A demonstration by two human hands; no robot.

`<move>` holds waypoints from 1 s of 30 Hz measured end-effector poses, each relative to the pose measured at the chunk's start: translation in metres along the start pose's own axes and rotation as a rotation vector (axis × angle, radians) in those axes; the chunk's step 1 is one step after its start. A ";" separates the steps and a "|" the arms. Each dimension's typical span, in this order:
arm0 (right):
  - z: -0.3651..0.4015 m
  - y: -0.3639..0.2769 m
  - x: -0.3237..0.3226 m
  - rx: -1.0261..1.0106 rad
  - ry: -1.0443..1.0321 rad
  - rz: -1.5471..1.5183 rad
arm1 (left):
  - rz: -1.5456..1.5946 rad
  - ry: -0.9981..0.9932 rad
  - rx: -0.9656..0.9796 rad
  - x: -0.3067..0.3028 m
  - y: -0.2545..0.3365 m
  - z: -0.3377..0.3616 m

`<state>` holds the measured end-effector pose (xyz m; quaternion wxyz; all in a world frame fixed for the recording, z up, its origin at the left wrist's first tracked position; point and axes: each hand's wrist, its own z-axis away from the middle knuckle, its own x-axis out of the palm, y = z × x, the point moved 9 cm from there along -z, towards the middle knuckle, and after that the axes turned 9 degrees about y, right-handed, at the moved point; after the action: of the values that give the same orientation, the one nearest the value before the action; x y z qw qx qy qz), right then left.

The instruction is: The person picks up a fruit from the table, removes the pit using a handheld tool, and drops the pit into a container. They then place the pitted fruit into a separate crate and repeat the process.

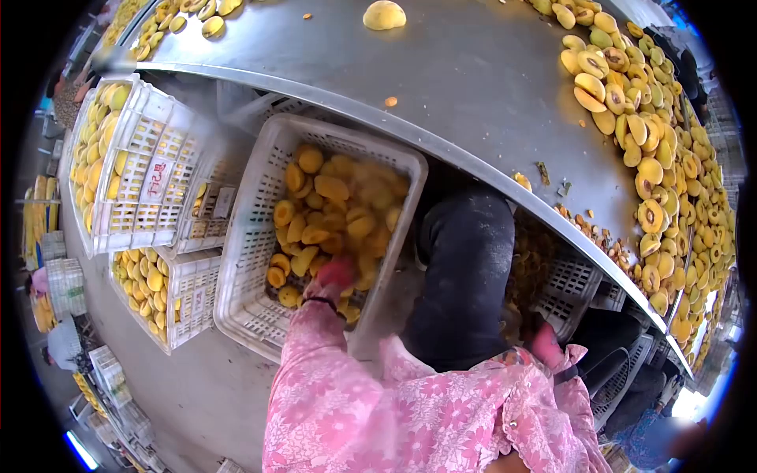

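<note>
My left hand [337, 273], in a pink glove, reaches into a white plastic crate [246, 284] and is at the halved yellow peaches [315, 229] inside. Motion smears its fingers, so I cannot see whether it grips one. Some of the fruit in the crate is blurred too. My right hand [544, 344], also in a pink glove, is low beside my dark-trousered knee [467, 268], under the table edge. Its fingers are mostly hidden, and no object shows in it.
A metal table [473, 79] curves above the crate, with a heap of peach halves [650, 169] on its right and a single half [384, 15] at the top. Stacked crates of fruit [150, 169] stand left. More crates [569, 284] sit under the table. Other people [67, 343] are around.
</note>
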<state>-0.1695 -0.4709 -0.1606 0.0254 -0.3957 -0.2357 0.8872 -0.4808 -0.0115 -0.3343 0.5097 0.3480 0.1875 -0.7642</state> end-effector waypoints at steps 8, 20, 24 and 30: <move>0.019 -0.061 -0.044 -0.046 0.045 0.044 | 0.277 0.281 0.178 -0.118 0.028 0.063; 0.074 -0.076 -0.179 -0.077 0.109 -0.656 | 0.593 0.155 1.020 -0.417 0.432 0.189; 0.082 -0.026 -0.270 0.013 0.320 -0.844 | 0.361 -0.018 0.961 -0.420 0.568 0.234; 0.039 0.047 -0.428 -0.118 0.720 -0.838 | 0.190 0.272 1.473 -0.405 0.758 0.239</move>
<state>0.1021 -0.6272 0.1368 0.4331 -0.5469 -0.3985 0.5954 0.2238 -0.2130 0.1745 0.1813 0.7047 -0.3415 -0.5949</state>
